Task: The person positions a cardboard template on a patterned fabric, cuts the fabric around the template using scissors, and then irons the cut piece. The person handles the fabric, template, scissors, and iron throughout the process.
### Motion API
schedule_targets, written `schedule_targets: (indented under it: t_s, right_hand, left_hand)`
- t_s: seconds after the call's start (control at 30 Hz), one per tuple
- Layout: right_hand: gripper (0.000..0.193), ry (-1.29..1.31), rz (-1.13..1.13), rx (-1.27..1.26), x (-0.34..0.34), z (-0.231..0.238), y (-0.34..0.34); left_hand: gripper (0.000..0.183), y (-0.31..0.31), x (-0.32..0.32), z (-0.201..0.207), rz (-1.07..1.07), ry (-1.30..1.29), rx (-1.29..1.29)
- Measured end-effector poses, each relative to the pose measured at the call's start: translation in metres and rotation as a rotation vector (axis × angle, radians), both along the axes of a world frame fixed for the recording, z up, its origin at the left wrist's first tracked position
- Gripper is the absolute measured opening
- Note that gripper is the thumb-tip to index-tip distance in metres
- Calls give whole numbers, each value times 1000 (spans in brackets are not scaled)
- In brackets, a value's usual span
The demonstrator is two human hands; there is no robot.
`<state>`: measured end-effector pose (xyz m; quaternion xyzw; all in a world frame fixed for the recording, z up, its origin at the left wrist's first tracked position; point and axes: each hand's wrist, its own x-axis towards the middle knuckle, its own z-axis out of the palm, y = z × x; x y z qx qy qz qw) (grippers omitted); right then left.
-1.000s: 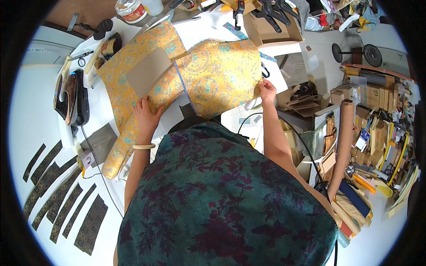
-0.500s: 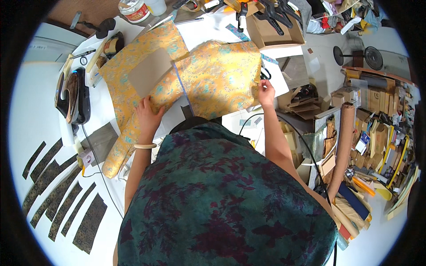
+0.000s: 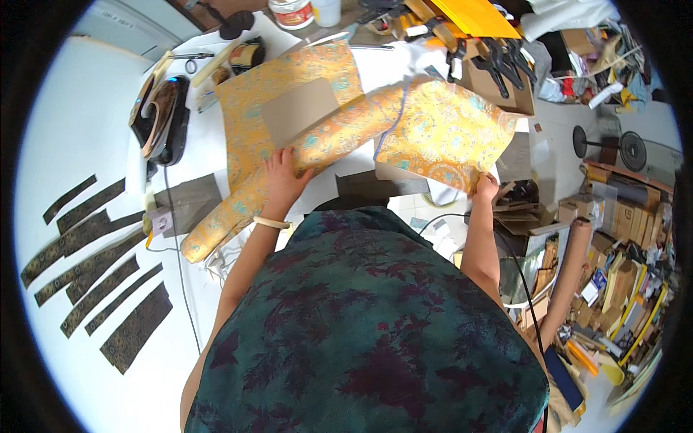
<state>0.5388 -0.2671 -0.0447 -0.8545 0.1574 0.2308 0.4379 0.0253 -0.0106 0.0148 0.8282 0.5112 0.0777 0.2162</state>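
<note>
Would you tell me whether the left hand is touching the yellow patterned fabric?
Touching: the head view shows the left hand pressed flat on the yellow patterned fabric, fingers spread over it with no gap.

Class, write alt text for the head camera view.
A person's left hand presses a roll of yellow patterned fabric on a white table, while the right hand grips the fabric's unrolled end. Dark fabric strips lie to the left.

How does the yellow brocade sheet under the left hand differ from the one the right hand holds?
The left sheet lies flat on the table with a plain grey-brown card on top; the right sheet carries no card. The left hand presses flat near a rolled brocade strip, while the right hand pinches the right sheet's lower edge. Both share a yellow-orange ground with teal motifs.
</note>
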Motion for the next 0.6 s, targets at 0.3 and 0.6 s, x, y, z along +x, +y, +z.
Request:
schedule_targets:
  t_s: [0.3, 0.6]
  right_hand:
    - [31, -208, 68, 466, 145, 72, -50]
    - [44, 625, 1000, -9, 86, 280, -11]
  left_hand:
    - [115, 11, -27, -1, -61, 233, -36]
    - [54, -3, -38, 6, -200, 117, -11]
